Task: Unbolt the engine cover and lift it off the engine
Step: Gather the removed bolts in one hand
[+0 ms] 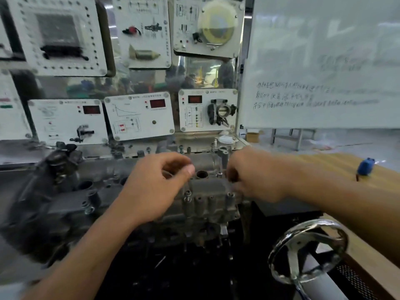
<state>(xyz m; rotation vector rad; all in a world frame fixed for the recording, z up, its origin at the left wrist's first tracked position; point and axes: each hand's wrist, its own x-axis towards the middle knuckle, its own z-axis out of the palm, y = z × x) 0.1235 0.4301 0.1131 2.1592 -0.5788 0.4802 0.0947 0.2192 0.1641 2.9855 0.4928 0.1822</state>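
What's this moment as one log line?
left hand: fingers curled above engine cover | right hand: at cover's right end | cover: on engine, bolts visible

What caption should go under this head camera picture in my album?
Left hand and right hand reach over the grey engine cover.

Wall of white instrument panels (pixel 138 116) — whiteboard (pixel 320 61) right, wooden bench (pixel 337 165) beneath

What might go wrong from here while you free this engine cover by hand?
1. A bolt appears to be still seated in the engine cover, so lifting now could jam or strain the cover.
2. The open bore lies between the left hand and the right hand, and a dropped bolt could fall in.
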